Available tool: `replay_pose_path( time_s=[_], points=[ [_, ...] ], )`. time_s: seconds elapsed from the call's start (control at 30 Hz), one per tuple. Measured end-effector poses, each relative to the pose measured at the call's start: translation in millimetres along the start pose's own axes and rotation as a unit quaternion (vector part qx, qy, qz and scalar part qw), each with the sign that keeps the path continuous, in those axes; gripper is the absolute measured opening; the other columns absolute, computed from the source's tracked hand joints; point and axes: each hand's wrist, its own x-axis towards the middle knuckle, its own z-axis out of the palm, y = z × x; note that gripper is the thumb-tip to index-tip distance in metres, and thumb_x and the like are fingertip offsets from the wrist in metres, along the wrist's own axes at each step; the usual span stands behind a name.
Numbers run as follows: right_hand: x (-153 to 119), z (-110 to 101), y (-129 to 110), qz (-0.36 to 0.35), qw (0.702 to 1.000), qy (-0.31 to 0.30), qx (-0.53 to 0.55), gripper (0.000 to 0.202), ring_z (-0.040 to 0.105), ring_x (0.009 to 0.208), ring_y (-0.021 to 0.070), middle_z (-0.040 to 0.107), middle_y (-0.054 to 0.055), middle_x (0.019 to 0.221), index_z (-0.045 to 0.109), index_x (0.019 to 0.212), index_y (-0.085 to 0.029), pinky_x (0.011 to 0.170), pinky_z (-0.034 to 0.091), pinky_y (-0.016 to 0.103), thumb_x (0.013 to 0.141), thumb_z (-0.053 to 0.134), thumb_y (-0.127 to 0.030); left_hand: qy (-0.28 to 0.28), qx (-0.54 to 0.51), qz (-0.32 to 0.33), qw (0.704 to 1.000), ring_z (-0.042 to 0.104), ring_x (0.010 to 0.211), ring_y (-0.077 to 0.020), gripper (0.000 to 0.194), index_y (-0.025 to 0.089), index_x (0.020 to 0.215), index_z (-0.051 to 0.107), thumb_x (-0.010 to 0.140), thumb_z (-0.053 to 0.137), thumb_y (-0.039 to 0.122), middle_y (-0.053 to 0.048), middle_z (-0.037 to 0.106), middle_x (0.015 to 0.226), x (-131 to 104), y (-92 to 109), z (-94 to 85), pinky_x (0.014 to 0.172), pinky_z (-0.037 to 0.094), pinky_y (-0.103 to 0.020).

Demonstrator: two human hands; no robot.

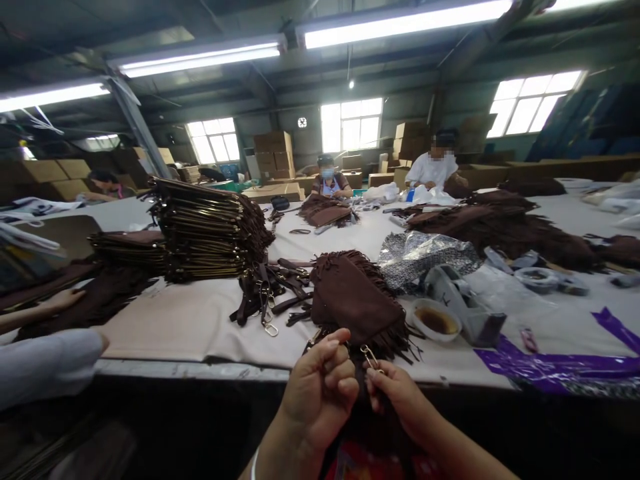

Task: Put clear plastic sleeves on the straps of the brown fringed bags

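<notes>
Far left, a tall stack (205, 230) stands on the surface (175, 327), straps (265, 287) just beside it. Here's the left hand (323, 387), curled closed, its grip's contents unclear. Fringed bag (357, 297) lying just beyond; gold clasp (369, 357) before it, pinched by the right hand (393, 390). Then bowl (436, 320), tape dispenser (463, 310).

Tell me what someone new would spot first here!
Probably the tall stack of dark brown fringed pouches with gold-coloured edges, on the left of the pale table. Then the shiny purple plastic strip at its front right, and the long white tube lights overhead.
</notes>
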Motion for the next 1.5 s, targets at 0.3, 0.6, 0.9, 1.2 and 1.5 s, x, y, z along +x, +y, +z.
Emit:
replay_pose_path(
  time_s=[0.3,0.6,0.9,1.2,1.5],
  points=[
    [-2.1,-3.1,0.6,0.016,1.000,0.013,-0.007,0.039,0.050,0.043,0.0079,0.058,-0.004,0.063,0.055,0.101,-0.015,0.043,0.032,0.020,0.079,0.065,-0.047,0.024,0.012,0.024,0.999,0.029,0.041,0.0003,0.015,0.009,0.096,0.055,0.082,0.060,0.005,0.012,0.028,0.056,1.5,-5.4,1.4,0.041,0.030,-0.011],
    [-4.1,-2.4,-0.9,0.018,1.000,0.008,-0.001,0.040,0.048,0.043,0.0076,0.057,-0.004,0.064,0.056,0.099,-0.016,0.043,0.031,0.020,0.077,0.066,-0.047,-0.064,-0.021,-0.014,0.998,0.030,0.041,0.0009,0.016,0.013,0.089,0.051,0.081,0.064,0.008,0.012,0.024,0.055,-0.4,-6.7,-1.7,0.041,0.027,-0.011],
    [-2.9,-4.3,3.0,0.019,1.000,0.004,0.011,0.037,0.048,0.044,0.0070,0.056,-0.004,0.065,0.056,0.100,-0.016,0.043,0.033,0.020,0.078,0.066,-0.045,-0.109,-0.061,-0.043,0.991,0.031,0.040,-0.0005,0.015,0.015,0.082,0.046,0.081,0.060,0.011,0.012,0.020,0.053,-4.0,-5.6,2.7,0.042,0.026,-0.012],
    [-21.6,-6.6,-6.3,0.041,0.999,0.027,0.013,0.034,0.054,0.044,0.0082,0.062,-0.002,0.069,0.055,0.096,-0.017,0.041,0.035,0.019,0.077,0.065,-0.043,0.000,0.125,-0.012,0.992,0.027,0.036,-0.0018,0.035,0.019,0.067,0.039,0.077,0.071,0.026,0.013,0.025,0.048,17.6,-11.1,-32.1,0.040,0.026,-0.015],
    [-74.3,-1.5,-30.9,0.085,0.995,-0.049,0.016,0.036,0.055,0.043,0.0102,0.065,0.003,0.065,0.058,0.082,-0.015,0.042,0.037,0.019,0.077,0.063,-0.050,0.104,0.328,-0.072,0.936,0.065,0.067,-0.0171,0.029,0.011,0.089,0.061,0.080,0.069,0.038,-0.009,0.068,0.082,57.2,-65.9,-84.1,0.059,0.050,-0.026]
  ],
)
